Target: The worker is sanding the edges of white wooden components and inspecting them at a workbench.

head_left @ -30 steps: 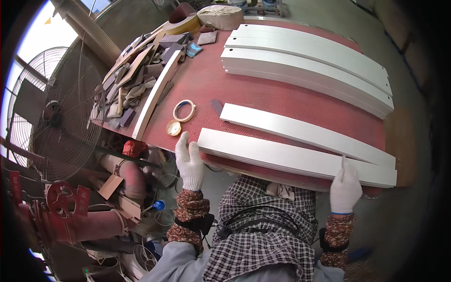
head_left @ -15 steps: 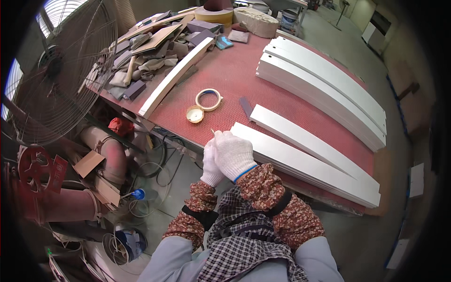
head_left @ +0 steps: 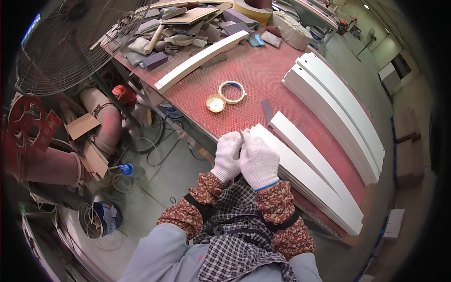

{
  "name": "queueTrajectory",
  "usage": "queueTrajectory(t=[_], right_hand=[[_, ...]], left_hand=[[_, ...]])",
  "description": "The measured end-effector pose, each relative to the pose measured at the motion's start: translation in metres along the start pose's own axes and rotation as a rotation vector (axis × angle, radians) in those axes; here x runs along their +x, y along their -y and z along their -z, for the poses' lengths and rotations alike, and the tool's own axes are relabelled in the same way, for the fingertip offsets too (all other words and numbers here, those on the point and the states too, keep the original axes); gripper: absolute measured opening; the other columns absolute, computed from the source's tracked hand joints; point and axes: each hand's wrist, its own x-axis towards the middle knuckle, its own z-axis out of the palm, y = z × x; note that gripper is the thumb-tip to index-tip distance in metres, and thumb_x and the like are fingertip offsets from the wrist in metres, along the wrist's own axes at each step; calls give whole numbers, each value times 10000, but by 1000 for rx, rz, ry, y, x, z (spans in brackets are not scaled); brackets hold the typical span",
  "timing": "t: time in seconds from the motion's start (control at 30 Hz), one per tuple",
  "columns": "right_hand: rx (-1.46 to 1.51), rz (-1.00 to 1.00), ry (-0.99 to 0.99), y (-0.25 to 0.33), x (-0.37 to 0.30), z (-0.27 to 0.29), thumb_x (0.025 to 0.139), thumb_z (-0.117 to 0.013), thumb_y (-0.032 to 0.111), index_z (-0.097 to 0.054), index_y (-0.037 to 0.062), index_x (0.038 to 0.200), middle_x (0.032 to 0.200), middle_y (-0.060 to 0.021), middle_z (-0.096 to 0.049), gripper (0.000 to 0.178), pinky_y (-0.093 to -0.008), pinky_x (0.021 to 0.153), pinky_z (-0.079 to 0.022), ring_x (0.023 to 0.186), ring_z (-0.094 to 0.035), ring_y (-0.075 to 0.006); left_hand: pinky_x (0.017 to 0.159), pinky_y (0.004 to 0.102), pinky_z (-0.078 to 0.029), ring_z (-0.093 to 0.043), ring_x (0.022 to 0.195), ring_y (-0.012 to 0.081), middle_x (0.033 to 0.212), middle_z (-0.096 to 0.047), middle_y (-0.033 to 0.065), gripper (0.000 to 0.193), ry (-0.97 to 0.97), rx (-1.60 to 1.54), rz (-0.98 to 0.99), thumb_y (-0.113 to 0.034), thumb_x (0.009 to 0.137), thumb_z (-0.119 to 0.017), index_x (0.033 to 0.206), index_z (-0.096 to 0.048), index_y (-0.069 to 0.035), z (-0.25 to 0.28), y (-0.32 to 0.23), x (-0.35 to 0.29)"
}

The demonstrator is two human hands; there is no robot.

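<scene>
Both my hands wear white knit gloves and meet just above the near-left end of a stack of long white boards (head_left: 300, 174). My left hand (head_left: 228, 154) is closed, its fingers against the right one's. My right hand (head_left: 260, 160) is closed too. A thin grey strip (head_left: 242, 136) pokes up between the two; what it is made of I cannot make out, and its lower part is hidden by the gloves. Beyond them a roll of masking tape (head_left: 243, 94) and a small round dish with white filler (head_left: 215, 103) lie on the red table.
A single white board (head_left: 307, 152) rests beside the near stack, by a dark sanding block (head_left: 267, 112). More white boards (head_left: 329, 113) are piled at right. A curved white piece (head_left: 202, 61) borders heaped pads and scraps at far left. A large fan (head_left: 77, 47) stands left.
The view has turned, so the table sits farther right and lower. My hands, earlier overlapped, now sit side by side, with the thin strip showing between them.
</scene>
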Motion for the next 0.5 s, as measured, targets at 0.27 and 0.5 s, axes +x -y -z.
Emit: queueTrajectory(t=[0.27, 0.5], right_hand=[[-109, -226, -162, -123, -58, 21, 956, -645, 124, -701, 134, 1286, 892, -112, -659, 335, -433, 652, -566, 758, -689, -303], [-14, 14, -87, -71, -43, 22, 924, -656, 74, -696, 141, 1310, 855, -90, -616, 393, -402, 614, -548, 707, -658, -265]], left_hand=[[1078, 479, -431, -596, 1192, 334, 1266, -678, 156, 602, -214, 68, -97, -186, 828, -805, 1392, -647, -46, -2, -12, 3], [1023, 467, -463, -626, 1122, 331, 1183, -701, 148, 607, -258, 75, -105, -155, 801, -835, 1371, -658, -45, -13, -14, 10]])
